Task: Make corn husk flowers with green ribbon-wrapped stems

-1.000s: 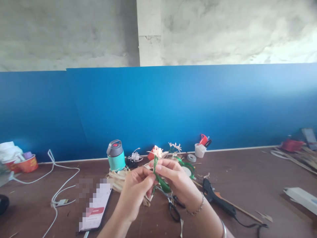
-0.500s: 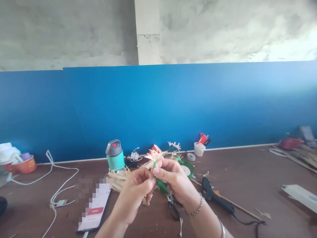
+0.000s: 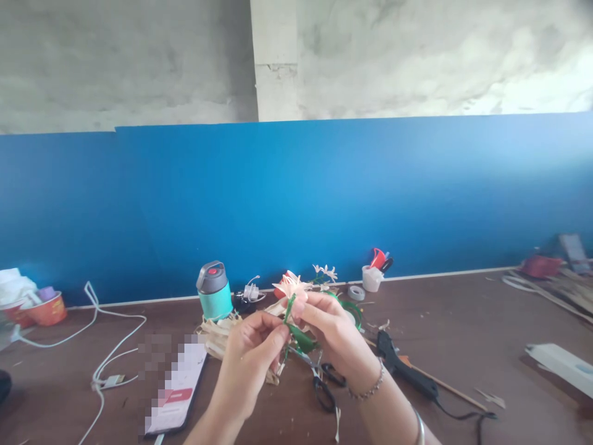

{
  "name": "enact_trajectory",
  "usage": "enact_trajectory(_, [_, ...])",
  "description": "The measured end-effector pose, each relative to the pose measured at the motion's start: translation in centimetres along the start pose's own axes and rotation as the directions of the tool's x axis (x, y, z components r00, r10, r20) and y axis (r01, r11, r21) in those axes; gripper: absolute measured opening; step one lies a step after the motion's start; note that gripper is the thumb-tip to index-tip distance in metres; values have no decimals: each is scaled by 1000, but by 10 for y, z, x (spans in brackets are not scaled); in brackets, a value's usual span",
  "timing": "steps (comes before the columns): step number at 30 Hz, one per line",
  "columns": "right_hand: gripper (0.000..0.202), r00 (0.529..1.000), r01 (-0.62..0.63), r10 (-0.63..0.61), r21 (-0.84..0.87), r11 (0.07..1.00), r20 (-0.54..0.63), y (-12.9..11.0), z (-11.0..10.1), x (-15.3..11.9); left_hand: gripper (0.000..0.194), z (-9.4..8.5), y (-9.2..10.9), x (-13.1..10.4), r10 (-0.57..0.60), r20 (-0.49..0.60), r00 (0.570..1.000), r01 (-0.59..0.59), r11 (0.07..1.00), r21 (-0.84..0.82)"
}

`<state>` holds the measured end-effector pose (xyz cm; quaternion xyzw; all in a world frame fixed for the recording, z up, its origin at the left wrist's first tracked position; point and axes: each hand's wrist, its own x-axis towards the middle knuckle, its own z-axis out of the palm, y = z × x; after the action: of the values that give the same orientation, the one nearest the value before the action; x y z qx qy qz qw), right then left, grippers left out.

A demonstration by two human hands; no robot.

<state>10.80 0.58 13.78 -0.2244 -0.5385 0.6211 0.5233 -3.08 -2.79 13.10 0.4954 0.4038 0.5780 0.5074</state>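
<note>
My left hand (image 3: 252,361) is closed, thumb and fingertips pinching the green-wrapped stem of a pale artificial flower (image 3: 293,286). The flower stands upright above my hands with its thin petals spread. My right hand (image 3: 334,330) has its thumb and fingers pressed together beside the stem, just under the petals. A loose green strip (image 3: 303,340), ribbon or leaf, hangs below between both hands. Black-handled scissors (image 3: 325,395) lie on the table under my right hand, their blades partly covered. A green spool (image 3: 356,314) is partly hidden behind that hand.
Dry husk strips (image 3: 217,337) lie behind my left hand, near a teal flask (image 3: 215,300). A phone (image 3: 178,395) and white cable (image 3: 97,371) are to the left. Rightward lies a black glue gun (image 3: 407,371). Small flowers (image 3: 327,272), a tape roll (image 3: 356,292) and a white cup (image 3: 372,279) stand behind.
My right fingers have shifted slightly right from the stem, baring more of its green wrapping. The green strip now angles out to the right, and more of the scissors shows.
</note>
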Motion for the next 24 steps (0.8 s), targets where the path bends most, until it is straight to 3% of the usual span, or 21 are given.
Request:
enact_trajectory(5, [21, 999, -11, 14, 55, 998, -47, 2, 1, -1, 25, -1, -3, 2, -72, 81, 994, 79, 993, -92])
enact_trajectory(15, [22, 994, 29, -27, 16, 999, -108, 4, 3, -1, 28, -1, 2, 3, -159, 129, 979, 189, 945, -269])
enact_trajectory(24, [17, 994, -66, 53, 134, 989, 94, 3, 3, -2, 30, -4, 1, 3, -218, 263, 940, 315, 852, -418])
